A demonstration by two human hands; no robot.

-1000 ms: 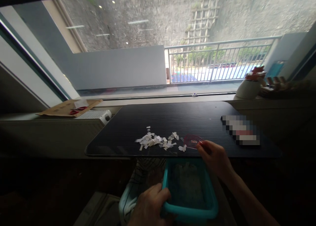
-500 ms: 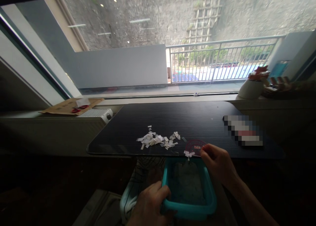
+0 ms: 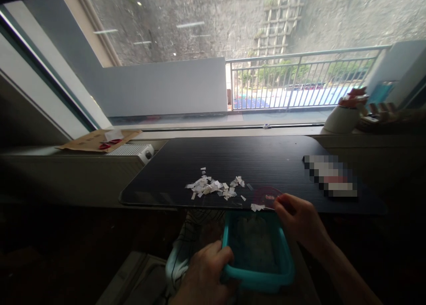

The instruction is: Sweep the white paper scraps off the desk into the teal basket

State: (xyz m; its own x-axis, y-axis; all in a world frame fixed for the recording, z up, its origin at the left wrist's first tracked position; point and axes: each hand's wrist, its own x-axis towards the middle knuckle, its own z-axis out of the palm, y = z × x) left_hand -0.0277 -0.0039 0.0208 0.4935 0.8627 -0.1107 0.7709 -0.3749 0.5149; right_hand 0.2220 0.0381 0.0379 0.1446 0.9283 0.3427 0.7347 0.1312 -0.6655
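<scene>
My left hand (image 3: pixel 210 265) is closed round the left rim of a turquoise plastic bin (image 3: pixel 262 279), held just below the table's front edge. Pale material, hard to make out, lies inside it. Between the fingertips of my right hand (image 3: pixel 297 214) is a thin, see-through reddish disc (image 3: pixel 267 192) with a small print in its middle. The disc stands on the tabletop near the edge, above the bin. White paper scraps (image 3: pixel 257 207) lie against its lower side at the edge. A larger pile of paper scraps (image 3: pixel 208 186) is spread on the table to the left.
The dark table (image 3: pixel 253 156) stands against a window sill. A blurred-out flat object (image 3: pixel 329 176) lies at its right. Left on the sill are a brown paper bag (image 3: pixel 89 140) and red-handled scissors (image 3: pixel 109 144). A white vase (image 3: pixel 342 118) stands at right.
The scraps by the disc have shifted at the table edge, and one scrap now lies apart, left of the disc. The view has moved slightly; both hands keep their hold.
</scene>
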